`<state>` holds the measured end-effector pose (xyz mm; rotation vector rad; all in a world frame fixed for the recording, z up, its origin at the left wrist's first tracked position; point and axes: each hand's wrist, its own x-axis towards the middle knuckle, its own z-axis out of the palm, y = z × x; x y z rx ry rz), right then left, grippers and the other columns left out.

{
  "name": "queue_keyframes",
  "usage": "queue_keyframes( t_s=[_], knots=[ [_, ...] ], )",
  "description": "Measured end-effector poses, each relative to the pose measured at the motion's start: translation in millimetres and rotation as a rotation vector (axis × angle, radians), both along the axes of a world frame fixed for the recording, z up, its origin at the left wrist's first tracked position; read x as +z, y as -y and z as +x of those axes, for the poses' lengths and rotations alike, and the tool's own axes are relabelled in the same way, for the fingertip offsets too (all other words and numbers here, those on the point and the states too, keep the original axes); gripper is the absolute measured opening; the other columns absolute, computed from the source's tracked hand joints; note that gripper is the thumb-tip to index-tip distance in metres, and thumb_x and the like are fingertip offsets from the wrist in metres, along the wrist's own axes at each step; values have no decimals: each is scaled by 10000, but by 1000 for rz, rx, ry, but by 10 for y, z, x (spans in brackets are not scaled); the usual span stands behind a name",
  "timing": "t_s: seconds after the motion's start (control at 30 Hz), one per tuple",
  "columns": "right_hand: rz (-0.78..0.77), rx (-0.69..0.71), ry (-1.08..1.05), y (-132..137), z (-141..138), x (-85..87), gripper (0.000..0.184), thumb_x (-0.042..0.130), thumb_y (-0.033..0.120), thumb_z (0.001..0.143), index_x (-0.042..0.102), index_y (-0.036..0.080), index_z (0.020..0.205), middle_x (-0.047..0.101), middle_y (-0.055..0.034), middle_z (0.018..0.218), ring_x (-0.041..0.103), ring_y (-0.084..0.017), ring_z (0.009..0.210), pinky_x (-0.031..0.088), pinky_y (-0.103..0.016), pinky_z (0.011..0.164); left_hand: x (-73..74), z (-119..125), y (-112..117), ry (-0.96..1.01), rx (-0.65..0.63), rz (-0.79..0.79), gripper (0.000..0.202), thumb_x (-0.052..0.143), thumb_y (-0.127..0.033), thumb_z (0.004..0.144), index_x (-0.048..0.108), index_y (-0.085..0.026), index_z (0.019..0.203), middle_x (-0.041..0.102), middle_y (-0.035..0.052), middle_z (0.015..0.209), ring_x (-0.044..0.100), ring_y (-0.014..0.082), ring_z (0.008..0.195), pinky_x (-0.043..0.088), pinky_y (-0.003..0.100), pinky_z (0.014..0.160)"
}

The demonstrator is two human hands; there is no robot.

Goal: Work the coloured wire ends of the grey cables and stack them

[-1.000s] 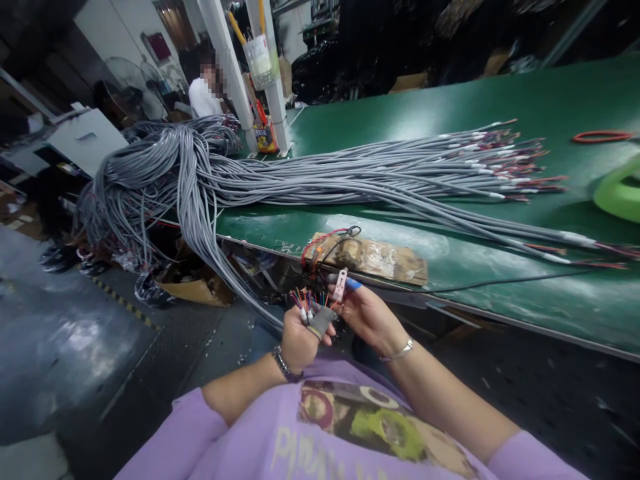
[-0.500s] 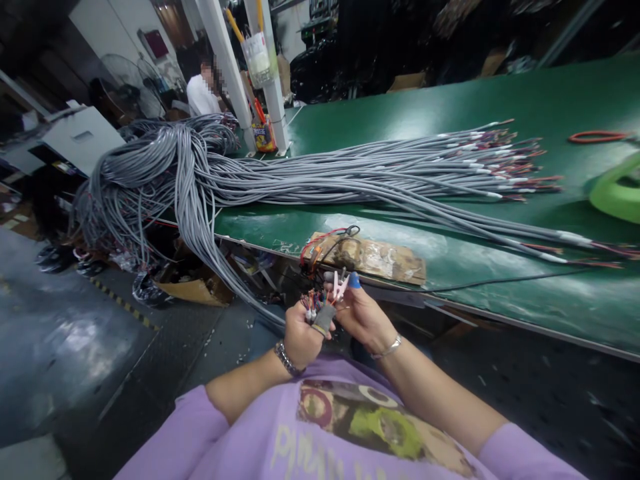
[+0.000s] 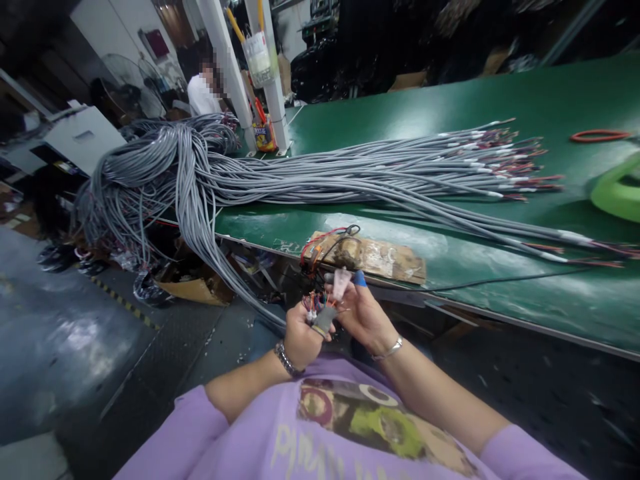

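Observation:
My left hand (image 3: 299, 339) is closed around the end of a grey cable whose coloured wire ends (image 3: 314, 303) fan out above the fist; a grey sleeve covers its thumb. My right hand (image 3: 366, 316), with a blue cot on one fingertip, pinches a small whitish connector (image 3: 341, 283) just above and right of those wire ends. Both hands are held in front of my chest, below the near edge of the green table (image 3: 450, 107).
A big bundle of grey cables (image 3: 310, 175) lies across the table and spills off its left end. A taped brown board with red and black wires (image 3: 370, 257) sits at the near edge. A green object (image 3: 617, 193) and a red loop (image 3: 597, 136) lie far right. A person (image 3: 203, 90) stands at the back left.
The fanned wire ends in my left hand have drawn closer together and lower. My right hand has brought the connector in closer to them, shifting slightly.

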<state>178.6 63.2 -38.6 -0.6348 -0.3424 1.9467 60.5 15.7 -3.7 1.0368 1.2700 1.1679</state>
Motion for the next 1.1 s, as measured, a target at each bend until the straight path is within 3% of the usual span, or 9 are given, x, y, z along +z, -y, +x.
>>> queue_keyframes(
  t_s=[0.13, 0.3, 0.53, 0.73, 1.1],
  knots=[
    [38, 17, 24, -11, 59, 42, 417, 795, 587, 619, 720, 218, 799, 723, -4, 757, 611, -124, 642, 478, -227, 568, 2, -41, 13, -19, 35, 42, 472, 727, -625, 602, 623, -167, 648, 575, -15, 448, 480, 81, 345, 391, 193, 356],
    [38, -42, 95, -31, 72, 74, 391, 865, 486, 566, 733, 195, 790, 716, 5, 706, 603, -116, 613, 481, -218, 555, -5, -67, -60, -98, 73, 166, 379, 717, -544, 667, 652, -172, 666, 577, -20, 470, 467, 79, 368, 378, 199, 378],
    [38, -17, 99, -36, 39, 32, 333, 802, 488, 676, 733, 191, 808, 735, -26, 743, 635, -143, 640, 496, -253, 580, -39, -34, -126, -225, 81, 334, 340, 730, -443, 689, 550, -190, 550, 515, -38, 477, 418, 80, 445, 375, 210, 457],
    [-18, -44, 70, -45, 1, 22, 240, 842, 401, 650, 725, 216, 747, 731, 8, 704, 620, -146, 607, 524, -297, 631, -94, -42, -137, -309, 44, 376, 312, 676, -392, 739, 519, -187, 564, 472, -44, 501, 377, 81, 476, 351, 218, 484],
    [3, -31, 71, -32, -5, 26, 284, 824, 451, 668, 717, 211, 773, 719, 17, 693, 607, -122, 577, 531, -272, 611, -91, -63, -107, -381, 18, 402, 379, 657, -396, 756, 436, -195, 522, 395, -54, 485, 329, 79, 472, 301, 231, 481]
  ],
)
